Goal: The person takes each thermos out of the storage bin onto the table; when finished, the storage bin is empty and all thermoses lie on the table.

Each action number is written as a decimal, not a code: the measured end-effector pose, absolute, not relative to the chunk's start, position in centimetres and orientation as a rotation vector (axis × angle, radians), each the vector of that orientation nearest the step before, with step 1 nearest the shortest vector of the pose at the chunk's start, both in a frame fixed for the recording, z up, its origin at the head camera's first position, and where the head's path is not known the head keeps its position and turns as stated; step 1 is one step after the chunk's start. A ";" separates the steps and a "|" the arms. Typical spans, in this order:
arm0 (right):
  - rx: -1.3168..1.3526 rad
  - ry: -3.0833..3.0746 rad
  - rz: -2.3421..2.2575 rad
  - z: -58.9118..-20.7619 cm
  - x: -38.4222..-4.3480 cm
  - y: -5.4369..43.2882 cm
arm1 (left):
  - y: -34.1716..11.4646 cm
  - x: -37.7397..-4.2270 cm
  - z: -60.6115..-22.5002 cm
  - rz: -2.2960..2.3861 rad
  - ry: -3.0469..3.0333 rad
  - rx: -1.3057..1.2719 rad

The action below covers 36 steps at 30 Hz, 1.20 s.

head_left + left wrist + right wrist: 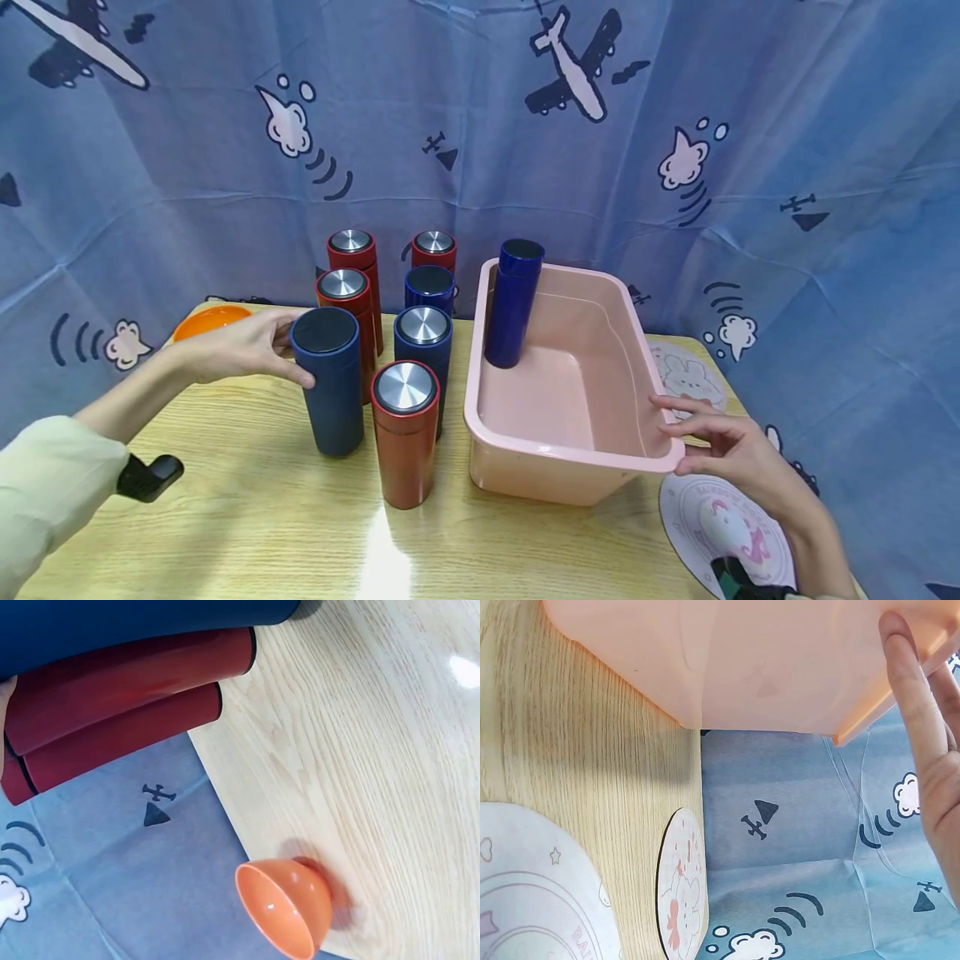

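My left hand (243,343) grips the upper part of a dark blue thermos (336,408) from its left side, thumb in front and the other fingers partly hidden behind it. With my right hand (738,454) I hold the near right corner of a pink plastic bin (528,482), fingers over the rim and thumb below. A glossy blue thermos (513,308) stands, slightly tilted, in the bin's left side. Closest to me is a red thermos (406,458) with a silver lid. Behind it stands a blue thermos (424,342), also silver-lidded.
More red thermoses (343,287) and a black-lidded blue one (430,283) stand toward the back. At the far left edge sits an orange bowl (292,900). Round printed mats (720,529) lie right of the bin. A blue patterned curtain (465,108) hangs behind the table.
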State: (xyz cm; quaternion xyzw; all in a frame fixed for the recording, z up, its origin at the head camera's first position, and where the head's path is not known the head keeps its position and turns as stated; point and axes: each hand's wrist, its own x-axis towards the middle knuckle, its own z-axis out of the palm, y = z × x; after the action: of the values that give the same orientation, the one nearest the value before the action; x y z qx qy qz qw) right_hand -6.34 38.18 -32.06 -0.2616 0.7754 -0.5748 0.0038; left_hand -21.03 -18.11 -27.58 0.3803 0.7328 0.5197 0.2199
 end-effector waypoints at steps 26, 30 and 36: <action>-0.783 2.436 -1.806 -32.0 -6.2 38.0 | -19.1 -22.9 -28.6 1.366 1.974 0.969; -0.785 2.457 -1.791 -32.1 -6.3 38.0 | -19.4 -23.3 -28.5 1.364 1.927 0.945; -0.771 2.430 -1.810 -32.1 -6.2 38.1 | -19.7 -23.8 -28.5 1.362 1.840 0.946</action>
State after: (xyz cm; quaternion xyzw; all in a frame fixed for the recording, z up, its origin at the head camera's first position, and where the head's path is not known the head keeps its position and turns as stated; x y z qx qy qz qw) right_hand -6.24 38.05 -32.14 -0.2464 0.7773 -0.5788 0.0074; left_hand -23.79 -19.71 -28.50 0.3610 0.7022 0.5198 0.3261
